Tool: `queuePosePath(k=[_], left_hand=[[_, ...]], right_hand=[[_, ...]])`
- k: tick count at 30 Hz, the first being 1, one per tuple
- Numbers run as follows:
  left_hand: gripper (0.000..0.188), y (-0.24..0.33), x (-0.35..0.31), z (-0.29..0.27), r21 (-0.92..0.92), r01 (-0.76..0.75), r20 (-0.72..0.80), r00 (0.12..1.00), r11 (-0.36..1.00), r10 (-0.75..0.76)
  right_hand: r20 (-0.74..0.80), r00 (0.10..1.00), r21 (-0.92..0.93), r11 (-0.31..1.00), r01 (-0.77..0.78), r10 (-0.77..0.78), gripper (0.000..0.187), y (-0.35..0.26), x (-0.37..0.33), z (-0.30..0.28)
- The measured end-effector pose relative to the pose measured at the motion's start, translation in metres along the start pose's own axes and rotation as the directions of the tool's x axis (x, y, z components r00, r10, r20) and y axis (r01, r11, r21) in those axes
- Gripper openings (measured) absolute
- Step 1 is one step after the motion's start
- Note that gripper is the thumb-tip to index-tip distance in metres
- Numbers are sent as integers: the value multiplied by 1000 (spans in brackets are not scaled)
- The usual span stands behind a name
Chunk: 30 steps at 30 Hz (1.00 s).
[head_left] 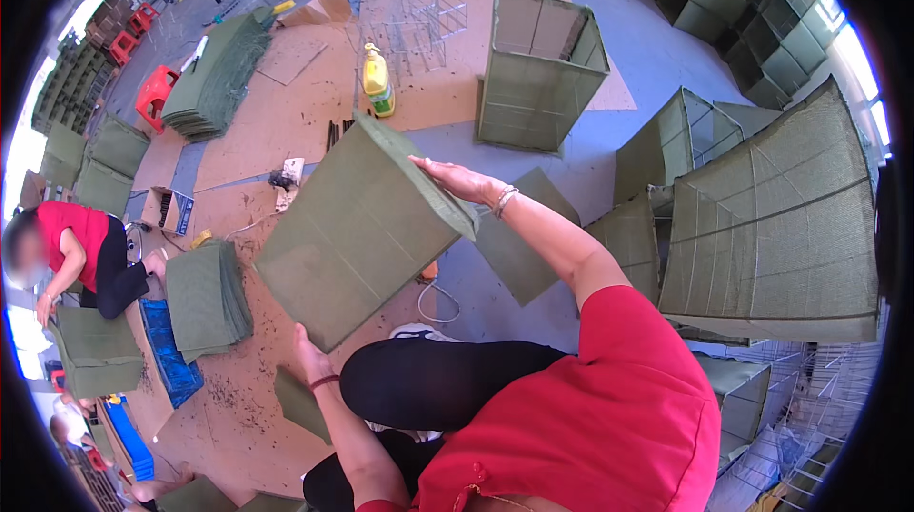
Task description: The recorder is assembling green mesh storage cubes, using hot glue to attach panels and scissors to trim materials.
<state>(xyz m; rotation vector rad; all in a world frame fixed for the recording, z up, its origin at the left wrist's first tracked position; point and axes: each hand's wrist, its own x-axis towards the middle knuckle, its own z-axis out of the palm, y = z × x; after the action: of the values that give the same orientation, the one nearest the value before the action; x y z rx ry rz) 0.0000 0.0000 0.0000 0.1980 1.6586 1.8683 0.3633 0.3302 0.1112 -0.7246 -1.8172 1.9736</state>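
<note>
A green fabric-covered box with faint wire lines is tilted in front of me, held between my two hands. My left hand holds its lower corner, the fingers partly hidden behind it. My right hand presses along its upper right edge, fingers stretched out and together. Below the box, close to my left forearm, lies a green piece. Under my right forearm a flat green panel rests on the floor.
An upright green box and a yellow bottle stand ahead. Bare wire frames lie beyond. Green panels are stacked at left and nearer. Large green boxes crowd the right. A co-worker sits at left.
</note>
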Motion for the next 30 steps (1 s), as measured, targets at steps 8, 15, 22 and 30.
queuePosePath(k=[8, 15, 22, 30], left_hand=[[29, 151, -25, 139, 269, -230, 64, 973, 935, 221], [15, 231, -53, 275, 320, -644, 385, 759, 695, 525], [15, 289, -106, 329, 234, -814, 580, 556, 532, 595], [24, 332, -88, 326, -5, -630, 426, 702, 777, 571]], right_hand=[[-115, 993, 674, 736, 64, 19, 67, 21, -45, -46], [-221, 971, 794, 595, 127, 87, 88, 33, -59, -72], [-504, 863, 635, 663, 397, -34, 87, 16, -102, -57], [-828, 451, 106, 697, 710, -333, 93, -146, -217, -63]])
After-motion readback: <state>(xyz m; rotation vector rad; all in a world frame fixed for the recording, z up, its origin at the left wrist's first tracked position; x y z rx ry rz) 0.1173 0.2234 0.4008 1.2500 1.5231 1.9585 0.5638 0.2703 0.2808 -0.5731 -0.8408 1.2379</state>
